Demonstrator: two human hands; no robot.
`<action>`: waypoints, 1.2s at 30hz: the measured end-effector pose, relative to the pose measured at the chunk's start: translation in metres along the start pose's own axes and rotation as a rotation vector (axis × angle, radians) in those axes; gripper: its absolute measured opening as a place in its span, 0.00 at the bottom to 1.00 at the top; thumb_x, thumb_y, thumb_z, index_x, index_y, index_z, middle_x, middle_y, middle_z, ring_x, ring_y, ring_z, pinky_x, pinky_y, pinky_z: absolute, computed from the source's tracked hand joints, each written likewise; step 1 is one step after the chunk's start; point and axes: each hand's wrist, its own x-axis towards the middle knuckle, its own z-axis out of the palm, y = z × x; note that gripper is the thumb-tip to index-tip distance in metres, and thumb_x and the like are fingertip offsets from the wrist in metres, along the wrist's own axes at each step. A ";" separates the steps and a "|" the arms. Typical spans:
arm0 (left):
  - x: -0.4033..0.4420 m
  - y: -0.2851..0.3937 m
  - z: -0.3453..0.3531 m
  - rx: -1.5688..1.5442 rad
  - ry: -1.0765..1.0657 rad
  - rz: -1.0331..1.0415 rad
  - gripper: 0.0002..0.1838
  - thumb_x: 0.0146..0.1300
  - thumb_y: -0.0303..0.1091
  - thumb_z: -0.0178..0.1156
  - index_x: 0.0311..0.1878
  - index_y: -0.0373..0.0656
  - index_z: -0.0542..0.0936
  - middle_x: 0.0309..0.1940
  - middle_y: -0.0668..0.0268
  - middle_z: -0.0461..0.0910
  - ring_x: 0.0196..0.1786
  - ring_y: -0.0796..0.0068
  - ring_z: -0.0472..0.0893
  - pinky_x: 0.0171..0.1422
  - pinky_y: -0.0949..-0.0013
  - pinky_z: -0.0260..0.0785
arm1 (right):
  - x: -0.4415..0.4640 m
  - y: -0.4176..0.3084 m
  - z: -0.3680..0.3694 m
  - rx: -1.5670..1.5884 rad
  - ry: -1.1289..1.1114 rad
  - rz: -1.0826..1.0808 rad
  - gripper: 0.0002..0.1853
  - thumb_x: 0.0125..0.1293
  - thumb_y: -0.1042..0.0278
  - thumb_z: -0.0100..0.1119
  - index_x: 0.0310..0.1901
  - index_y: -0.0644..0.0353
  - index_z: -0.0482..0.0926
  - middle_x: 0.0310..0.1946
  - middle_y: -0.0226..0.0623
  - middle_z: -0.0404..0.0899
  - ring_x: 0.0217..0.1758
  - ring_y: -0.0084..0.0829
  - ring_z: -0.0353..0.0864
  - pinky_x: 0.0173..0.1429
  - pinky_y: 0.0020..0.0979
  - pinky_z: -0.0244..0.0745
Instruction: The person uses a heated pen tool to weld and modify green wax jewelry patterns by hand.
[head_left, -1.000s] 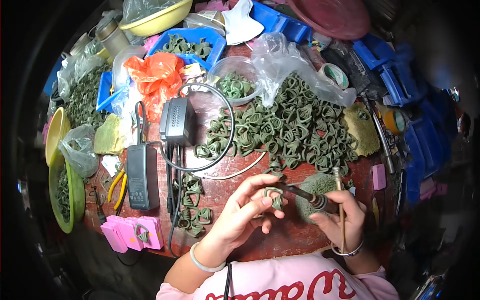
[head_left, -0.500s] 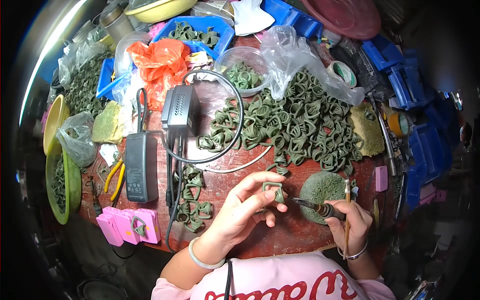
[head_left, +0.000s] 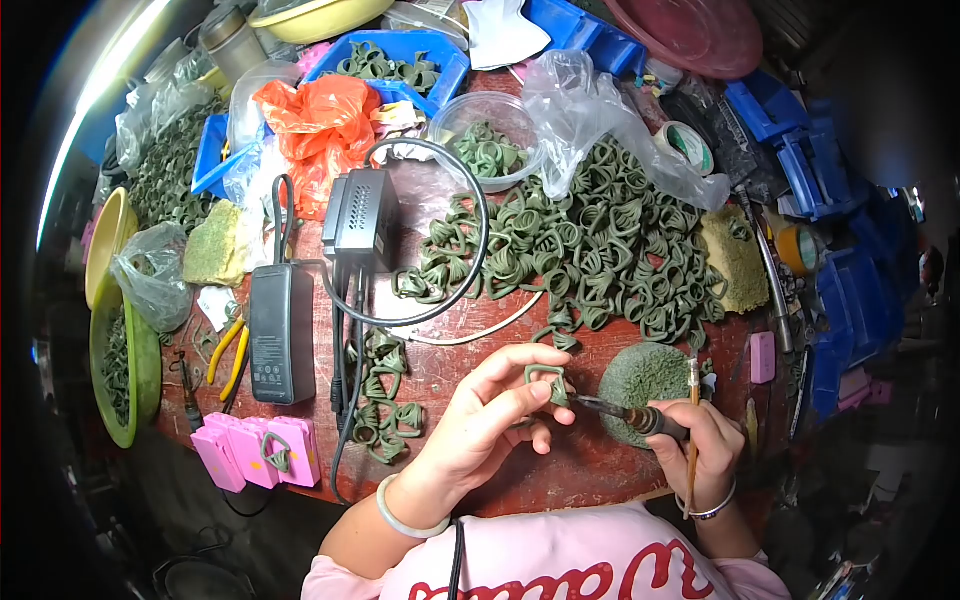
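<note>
My left hand [head_left: 490, 410] pinches a green wax ring [head_left: 546, 382] between thumb and fingers, its squarish band facing up. My right hand [head_left: 708, 450] is closed round the dark handle of a soldering-iron-like wax pen [head_left: 655, 420], whose narrow metal tip points left and meets or nearly meets the ring's lower right side. A thin wooden-handled brush [head_left: 693, 430] stands upright in the same hand. Behind the pen sits a round, green, crumb-covered pad [head_left: 645, 378]. A large heap of similar green rings [head_left: 590, 240] lies beyond my hands.
Left of the heap are a black power adapter [head_left: 282, 335], a black box [head_left: 360, 220] and looping cables. Pink blocks [head_left: 255, 452] and yellow-handled pliers [head_left: 230, 355] lie at the left. Blue bins [head_left: 860, 310] line the right side. A clear tub [head_left: 487, 150] of rings stands at the back.
The pen in my right hand has shifted slightly left, bringing its tip closer to the ring. My left hand and the ring stay nearly still.
</note>
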 end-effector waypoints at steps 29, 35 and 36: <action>0.001 -0.004 -0.003 -0.009 -0.032 0.019 0.17 0.71 0.31 0.58 0.61 0.40 0.73 0.43 0.60 0.80 0.43 0.70 0.83 0.35 0.73 0.77 | -0.005 0.000 -0.017 0.010 0.071 0.153 0.16 0.64 0.60 0.70 0.39 0.66 0.78 0.30 0.43 0.82 0.31 0.38 0.84 0.36 0.32 0.77; 0.001 -0.009 -0.001 0.090 -0.062 0.069 0.11 0.68 0.27 0.62 0.51 0.41 0.75 0.46 0.60 0.79 0.51 0.63 0.84 0.44 0.68 0.82 | -0.017 0.015 -0.045 -0.254 0.053 0.197 0.15 0.61 0.64 0.71 0.39 0.65 0.77 0.26 0.41 0.78 0.27 0.40 0.80 0.32 0.34 0.73; 0.001 -0.009 0.001 0.078 -0.044 0.055 0.09 0.65 0.24 0.64 0.45 0.40 0.75 0.46 0.59 0.78 0.52 0.61 0.84 0.44 0.69 0.84 | -0.019 0.016 -0.046 -0.277 0.045 0.198 0.15 0.61 0.64 0.71 0.39 0.65 0.77 0.26 0.41 0.78 0.27 0.40 0.80 0.32 0.34 0.73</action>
